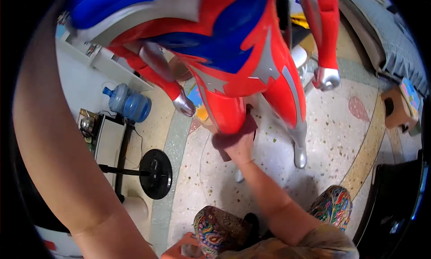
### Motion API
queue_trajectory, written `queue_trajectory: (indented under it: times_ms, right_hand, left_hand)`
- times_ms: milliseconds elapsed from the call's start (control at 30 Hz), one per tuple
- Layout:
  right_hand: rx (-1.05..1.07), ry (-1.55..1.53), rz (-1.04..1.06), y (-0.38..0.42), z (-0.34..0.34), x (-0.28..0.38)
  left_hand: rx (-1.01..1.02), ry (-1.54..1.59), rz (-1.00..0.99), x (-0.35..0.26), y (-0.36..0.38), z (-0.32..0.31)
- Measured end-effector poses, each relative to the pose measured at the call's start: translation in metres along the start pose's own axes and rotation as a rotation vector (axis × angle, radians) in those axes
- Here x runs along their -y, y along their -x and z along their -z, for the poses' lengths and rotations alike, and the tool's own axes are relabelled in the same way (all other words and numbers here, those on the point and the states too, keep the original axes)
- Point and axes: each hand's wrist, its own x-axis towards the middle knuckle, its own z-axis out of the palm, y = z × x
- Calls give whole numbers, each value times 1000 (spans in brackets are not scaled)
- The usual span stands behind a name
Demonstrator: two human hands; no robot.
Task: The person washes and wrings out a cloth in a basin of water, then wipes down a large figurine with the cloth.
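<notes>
A large red, blue and silver costumed-hero figure (233, 39) stands upright in front of me, its head out of view. My right hand (243, 150) is closed on a dark maroon cloth (222, 141), which is pressed against the figure's red leg (224, 113) around knee height. The fingers are partly hidden by the cloth. My left forearm (63, 138) reaches up along the left side of the view. Its hand lies beyond the picture's edge, so what it touches cannot be seen.
On the left are a blue water bottle (137, 107), a round black stand base (156, 173) and a white shelf unit (107, 63). A small brown stool (397, 108) stands right, below a grey-blue covered bed or sofa (395, 43). An orange stool (182, 248) is near my knees.
</notes>
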Motion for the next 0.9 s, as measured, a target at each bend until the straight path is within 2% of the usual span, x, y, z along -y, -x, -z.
queue_trajectory:
  times_ms: [67,133,167,200,267,300,333,400,467,500,533,600,667,800,867,900]
  right_hand:
    - [-187,-68,-56,25,-18,-30]
    - [-18,-193,-362,56,-44,-84]
    - [-28,-128,-210,67,-51,-101]
    - [-2,-119,-208,81,-58,-121]
    - [-129,-147,-144,112,-75,-159]
    - [170,-173,-519,125,-73,-183]
    - [326,-186,-602,117,-48,-152]
    - [311,-208,-481,124,-44,-160]
    - [126,53,-222,121,-34,-148]
    - [132,251,-165,121,-20,-129]
    - [141,260,-171,117,-6,-106]
    - [436,65,-21,94,17,-53]
    - [445,-178,121,79,21,-17]
    - [357,20,946,4,20,73]
    - [417,168,1159,-26,24,98]
    - [339,296,1198,-33,14,101]
  left_hand:
    - [-45,-3,5,4,14,8]
    - [-66,-11,14,7,27,13]
    - [-71,-13,27,9,34,13]
    - [-77,-15,42,12,42,14]
    - [-83,-20,62,16,54,17]
    - [-85,-23,64,16,58,18]
    - [-85,-27,64,15,61,19]
    - [-74,-23,76,19,67,15]
    - [-57,-4,102,26,75,6]
    - [-51,3,111,29,79,3]
    - [-41,10,117,32,81,-1]
    - [-28,25,109,31,81,-10]
    - [-17,37,84,26,77,-16]
    - [-6,51,22,9,68,-22]
    - [0,54,-3,1,66,-26]
    - [4,57,-11,-1,65,-28]
